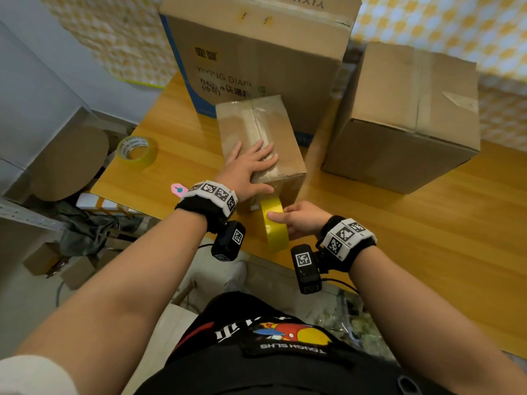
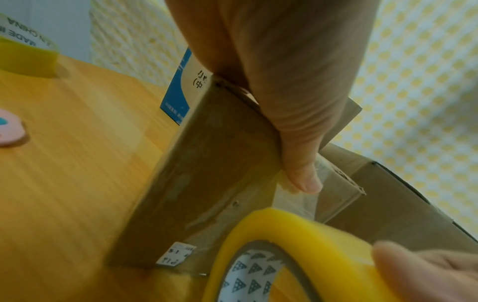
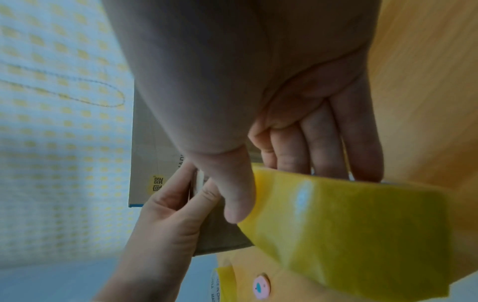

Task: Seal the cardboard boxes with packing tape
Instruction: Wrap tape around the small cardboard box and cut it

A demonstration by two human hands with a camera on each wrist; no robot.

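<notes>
Small cardboard box (image 1: 261,143): on counter (image 1: 427,223), near front edge, top seam taped. Left hand (image 1: 248,166): flat on box top, fingers spread, thumb over front edge. Right hand (image 1: 302,219): grips yellow tape roll (image 1: 275,226) against box front. Spare tape roll (image 1: 137,152): counter's left edge.

The head view looks down from above at the desk (image 1: 399,223); both wrist views sit close, sharing the tape roll (image 2: 297,230).

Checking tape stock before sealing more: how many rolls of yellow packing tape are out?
2. One yellow tape roll is gripped by the right hand at the small box's near face; a second roll lies on the table's left corner. Others may be hidden.
</notes>
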